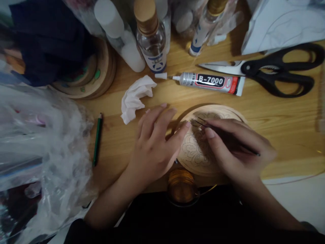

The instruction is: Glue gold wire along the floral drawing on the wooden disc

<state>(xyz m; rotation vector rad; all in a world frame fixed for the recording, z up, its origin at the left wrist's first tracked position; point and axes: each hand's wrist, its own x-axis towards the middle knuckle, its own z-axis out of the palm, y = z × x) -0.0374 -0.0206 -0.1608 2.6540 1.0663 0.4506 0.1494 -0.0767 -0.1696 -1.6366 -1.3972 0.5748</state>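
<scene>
A round wooden disc (189, 150) with a drawn flower pattern lies on the table beneath my hands. My right hand (240, 156) is closed around dark tweezers (202, 121), whose two thin prongs point left over the disc. A small golden bit of wire (188, 121) shows beside the prongs, too fine to make out clearly. My left hand (156, 144) has its fingers spread, with the thumb tip at the disc near that wire. Close to the near edge is a spool of copper-coloured wire (181, 186), with a strand leading off to the right.
Beyond the disc lie a B-7000 glue tube (210, 82), its white cap (160, 76), black-handled scissors (269, 67) and a crumpled tissue (137, 96). Bottles (153, 44) stand at the back. Leftward are a green pencil (97, 140), plastic bags (66, 149) and stacked wooden discs (101, 78).
</scene>
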